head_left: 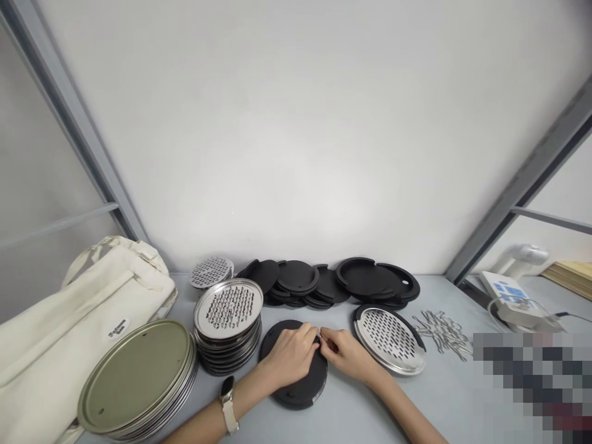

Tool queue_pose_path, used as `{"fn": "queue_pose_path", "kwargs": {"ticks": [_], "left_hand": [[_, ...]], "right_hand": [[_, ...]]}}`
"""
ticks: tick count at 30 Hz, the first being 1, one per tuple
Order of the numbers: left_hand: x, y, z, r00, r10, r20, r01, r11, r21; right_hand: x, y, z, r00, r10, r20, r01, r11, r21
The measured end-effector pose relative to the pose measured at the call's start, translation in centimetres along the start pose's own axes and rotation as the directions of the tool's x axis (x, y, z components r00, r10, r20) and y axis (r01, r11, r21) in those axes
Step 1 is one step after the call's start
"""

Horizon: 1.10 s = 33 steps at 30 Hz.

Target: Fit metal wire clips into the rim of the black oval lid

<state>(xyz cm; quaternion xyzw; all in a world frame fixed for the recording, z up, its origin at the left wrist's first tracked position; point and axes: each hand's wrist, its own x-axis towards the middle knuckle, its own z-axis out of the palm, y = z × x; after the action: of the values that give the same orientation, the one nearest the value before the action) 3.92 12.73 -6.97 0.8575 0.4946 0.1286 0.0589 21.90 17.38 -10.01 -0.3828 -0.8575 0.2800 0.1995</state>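
Observation:
A round black lid-like disc (pixel 296 394) lies on the table before me, with a raised rim along part of its edge. Across its upper part rests my left hand (pixel 293 354), fingers bent and closed at the right edge. My right hand (pixel 345 353) meets it there, thumb and fingertips pinched together. A tiny shiny bit shows between the fingertips, too small to name. Beside my right hand lies a round metal grater plate (pixel 388 336) in a partial black rim. Several wire clips (pixel 441 333) form a loose pile farther right.
Left of the disc stands a stack of grater plates (pixel 229 311), with a smaller grater plate (pixel 211 272) behind. Olive-green oval plates (pixel 139 376) are stacked by a cream cloth bag (pixel 60 333). Black discs and rims (pixel 296 276) line the back wall. A white box (pixel 513 296) stands right.

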Motion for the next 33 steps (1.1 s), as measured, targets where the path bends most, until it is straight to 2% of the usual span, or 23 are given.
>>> {"fn": "queue_pose_path", "kwargs": {"ticks": [7,13,19,25,28,33], "left_hand": [[0.02,-0.18,0.39,1.000,-0.005,-0.017,0.004,0.999,-0.050],[-0.01,0.03,0.05,1.000,-0.025,0.014,0.025,0.999,-0.032],[0.16,-0.29,0.13,1.000,0.013,-0.011,-0.014,0.998,-0.057],[0.30,-0.54,0.57,0.997,-0.019,-0.076,0.012,0.995,-0.100],[0.35,-0.32,0.62,0.989,-0.075,-0.129,0.061,0.992,-0.111],[0.42,-0.02,0.81,0.959,-0.238,-0.156,0.239,0.971,-0.014]], "right_hand": [[0.00,-0.21,0.30,0.999,0.030,-0.026,-0.030,1.000,0.006],[0.12,-0.53,0.16,0.998,0.048,-0.030,-0.047,0.999,0.017],[0.10,-0.72,0.15,1.000,0.012,-0.015,-0.011,1.000,0.024],[0.16,-0.91,0.20,1.000,-0.001,-0.029,0.002,0.999,0.046],[0.22,-0.80,-0.06,0.998,-0.003,-0.058,0.006,0.999,0.043],[0.37,-0.53,-0.46,0.991,-0.005,-0.132,0.009,1.000,0.030]]}}
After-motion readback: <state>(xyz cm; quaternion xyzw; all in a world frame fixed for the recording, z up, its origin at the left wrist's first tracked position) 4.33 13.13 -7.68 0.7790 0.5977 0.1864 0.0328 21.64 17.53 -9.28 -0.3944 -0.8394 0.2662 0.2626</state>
